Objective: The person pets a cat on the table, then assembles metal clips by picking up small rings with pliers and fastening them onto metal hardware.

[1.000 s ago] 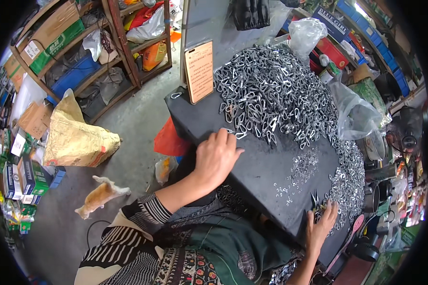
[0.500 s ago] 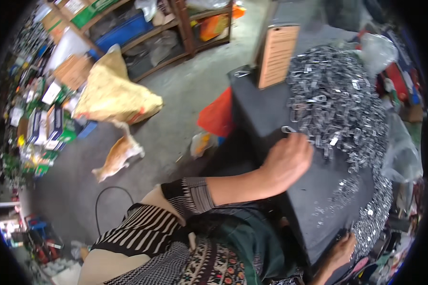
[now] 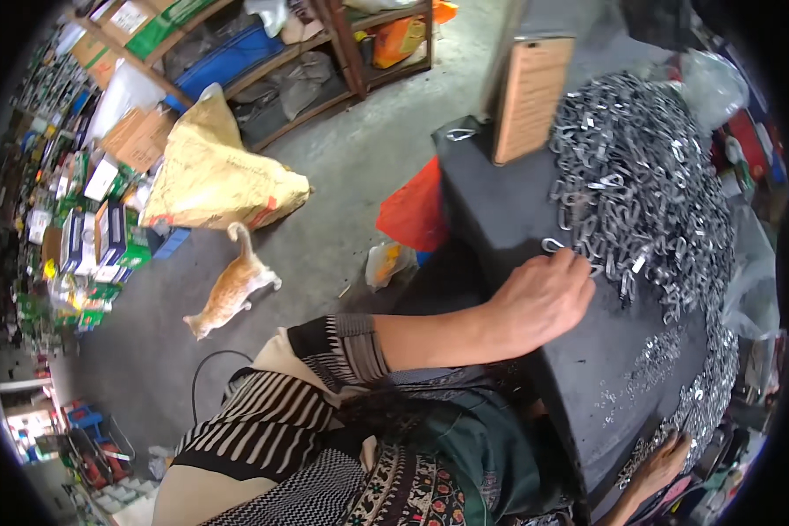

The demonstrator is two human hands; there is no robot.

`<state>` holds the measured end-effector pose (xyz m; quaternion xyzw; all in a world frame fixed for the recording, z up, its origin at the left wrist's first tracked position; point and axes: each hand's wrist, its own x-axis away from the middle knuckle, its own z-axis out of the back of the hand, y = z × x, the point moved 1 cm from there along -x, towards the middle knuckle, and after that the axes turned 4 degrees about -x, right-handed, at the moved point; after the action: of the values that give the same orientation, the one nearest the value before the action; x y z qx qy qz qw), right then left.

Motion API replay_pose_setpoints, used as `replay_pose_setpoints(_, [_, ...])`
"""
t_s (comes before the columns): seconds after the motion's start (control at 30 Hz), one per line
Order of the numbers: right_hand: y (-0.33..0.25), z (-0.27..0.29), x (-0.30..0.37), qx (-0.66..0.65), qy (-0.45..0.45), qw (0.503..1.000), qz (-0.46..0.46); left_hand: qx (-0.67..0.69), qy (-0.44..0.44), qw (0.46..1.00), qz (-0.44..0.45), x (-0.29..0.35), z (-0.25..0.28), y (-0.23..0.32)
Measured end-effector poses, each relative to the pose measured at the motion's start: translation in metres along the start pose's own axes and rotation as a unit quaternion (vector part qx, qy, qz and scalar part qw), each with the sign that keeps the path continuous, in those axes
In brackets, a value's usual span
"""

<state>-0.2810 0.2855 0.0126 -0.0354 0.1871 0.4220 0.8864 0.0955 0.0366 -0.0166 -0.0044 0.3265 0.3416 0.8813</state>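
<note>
My left hand (image 3: pixel 548 298) is closed, palm down, at the near left edge of a heap of shiny metal loop-shaped clips (image 3: pixel 644 184) on the dark tabletop (image 3: pixel 579 386). One metal clip (image 3: pixel 552 245) sticks out just past its fingertips. At the lower right, my right hand (image 3: pixel 662 469) is at the edge of a strip of small shiny metal pieces (image 3: pixel 701 412). Its fingers are bent together, and whatever they pinch is too small to make out. Another clip (image 3: pixel 461 134) lies alone at the table's far left corner.
A tan phone-shaped slab (image 3: pixel 533 101) stands upright on the table beside the heap. Clear plastic bags (image 3: pixel 749 280) line the right side. On the floor are an orange and white cat (image 3: pixel 235 287), a yellow sack (image 3: pixel 223 180) and a red bag (image 3: pixel 415 209). Shelves (image 3: pixel 351 53) stand behind.
The whole view has shifted slightly, moving the table rightward in the picture. The cat's tail is now raised. My right hand has moved a little farther onto the small pieces; my left stays by the heap.
</note>
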Motion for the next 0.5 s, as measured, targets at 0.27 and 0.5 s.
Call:
replay_pose_setpoints(0.27, [-0.023, 0.024, 0.006, -0.199, 0.029, 0.979, -0.004, 0.087, -0.012, 0.995, 0.044, -0.003, 0.017, -0.019])
replay_pose_setpoints(0.5, [-0.053, 0.026, -0.048, -0.230, -0.045, 0.972, -0.006, 0.710, -0.008, 0.541, 0.452, -0.016, 0.023, -0.026])
